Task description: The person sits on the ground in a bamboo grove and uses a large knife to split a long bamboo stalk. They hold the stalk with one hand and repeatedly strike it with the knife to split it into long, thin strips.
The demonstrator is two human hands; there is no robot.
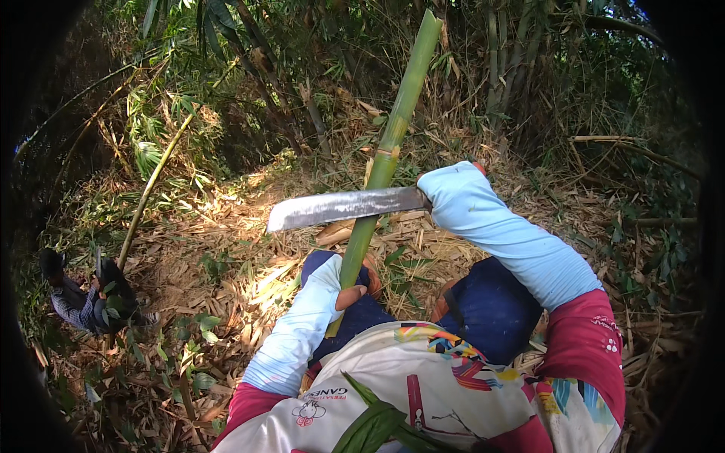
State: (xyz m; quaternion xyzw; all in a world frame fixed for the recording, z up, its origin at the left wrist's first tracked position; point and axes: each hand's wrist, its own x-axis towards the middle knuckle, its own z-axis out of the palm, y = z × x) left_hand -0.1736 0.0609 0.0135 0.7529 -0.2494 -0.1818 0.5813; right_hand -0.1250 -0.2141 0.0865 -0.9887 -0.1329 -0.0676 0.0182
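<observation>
A green bamboo stalk (406,98) slants up and away from my lap, its far end cut off at an angle. My left hand (341,291) is closed round its lower part, thumb across the front. In my right hand (453,181) is the handle of a machete (340,208); the fist hides most of the grip. The broad steel blade points left and crosses over the stalk just below a node where some skin is split. Whether the edge touches the bamboo I cannot tell. Pale blue sleeves cover both forearms and part of the hands.
Dry bamboo leaves and husks (257,294) litter the ground. Bamboo clumps (513,68) stand at the back. At the far left another person (91,294) sits low beside a leaning bamboo pole (155,181). A cut branch (627,143) juts in at the right.
</observation>
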